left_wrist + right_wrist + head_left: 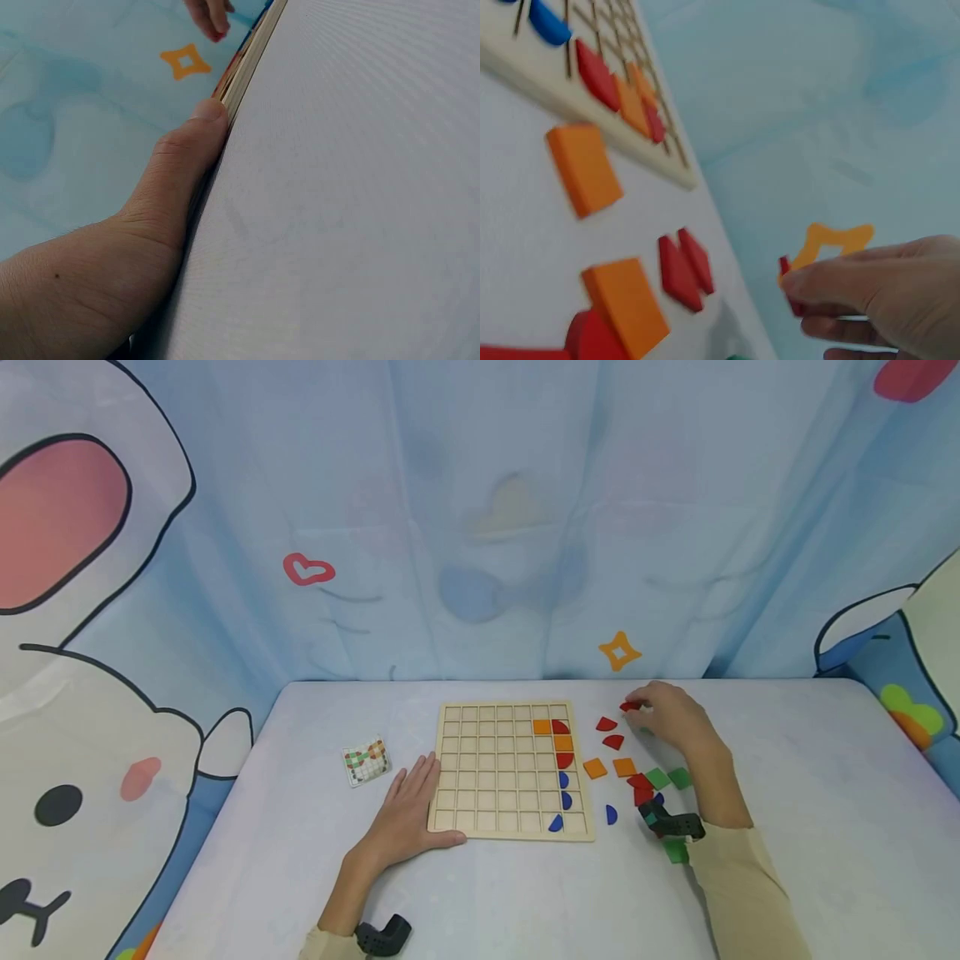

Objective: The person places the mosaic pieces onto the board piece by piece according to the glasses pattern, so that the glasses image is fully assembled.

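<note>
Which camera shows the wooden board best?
The head view: almost the whole gridded face of the wooden board is visible. The right wrist view catches only part, slanted; the left wrist view, just a sliver of edge.

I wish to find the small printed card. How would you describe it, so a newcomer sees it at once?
In the head view, find the wooden grid board on the white table. The left hand rests at its left edge; farther left, apart from both, lies the small card. Unlike the plain one-coloured pieces on the board, it bears a tiny printed pattern of several colours.
</note>
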`<state>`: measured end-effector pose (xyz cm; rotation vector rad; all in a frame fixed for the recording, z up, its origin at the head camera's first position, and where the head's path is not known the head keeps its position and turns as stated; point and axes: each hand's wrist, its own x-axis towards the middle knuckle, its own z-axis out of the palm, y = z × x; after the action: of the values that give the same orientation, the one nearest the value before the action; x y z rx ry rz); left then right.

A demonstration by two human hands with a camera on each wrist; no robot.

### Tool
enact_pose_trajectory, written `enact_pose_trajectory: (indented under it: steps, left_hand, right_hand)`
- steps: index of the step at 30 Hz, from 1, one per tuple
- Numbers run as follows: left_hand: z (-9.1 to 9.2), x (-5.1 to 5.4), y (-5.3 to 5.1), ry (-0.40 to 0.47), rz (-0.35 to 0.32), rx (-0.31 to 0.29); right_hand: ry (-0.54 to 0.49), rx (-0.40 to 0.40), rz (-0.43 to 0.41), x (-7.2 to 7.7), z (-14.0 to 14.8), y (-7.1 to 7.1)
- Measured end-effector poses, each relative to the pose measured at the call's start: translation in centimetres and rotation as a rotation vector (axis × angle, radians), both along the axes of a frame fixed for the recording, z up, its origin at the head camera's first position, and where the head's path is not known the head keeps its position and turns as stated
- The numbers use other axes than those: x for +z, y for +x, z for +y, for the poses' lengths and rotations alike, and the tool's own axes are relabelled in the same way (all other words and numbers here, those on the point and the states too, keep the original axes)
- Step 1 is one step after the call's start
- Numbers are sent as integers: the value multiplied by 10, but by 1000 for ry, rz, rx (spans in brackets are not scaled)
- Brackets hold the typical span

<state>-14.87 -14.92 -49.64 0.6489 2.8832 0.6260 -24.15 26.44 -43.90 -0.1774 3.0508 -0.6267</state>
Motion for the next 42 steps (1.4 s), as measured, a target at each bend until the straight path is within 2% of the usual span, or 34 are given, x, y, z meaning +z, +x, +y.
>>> enact_pose_trajectory:
  steps: [4,9,15,18,20,25,31,42]
  left_hand:
    - [0,-1,-1,-3,8,1]
    - [0,-1,0,7,14,-4]
    - [0,0,1,17,15,-1]
    - [0,0,1,10,0,2]
    - [1,0,1,11,-2,3]
    - [1,0,1,1,-6,8]
    - [1,1,1,2,-4,8]
    - [1,0,0,-13,-10,14]
  right_hand:
    - [-66,16,100,14,-15,2]
    - [-112,137,146,19,-45,4]
    - [-87,279,135,9,-85,4]
    - [-55,328,125,1,-100,2]
    - [-22,347,148,-3,-109,0]
    - [77,333,213,-9,-123,-4]
    - [149,333,199,-14,-132,-5]
    - [164,323,241,-17,-135,-4]
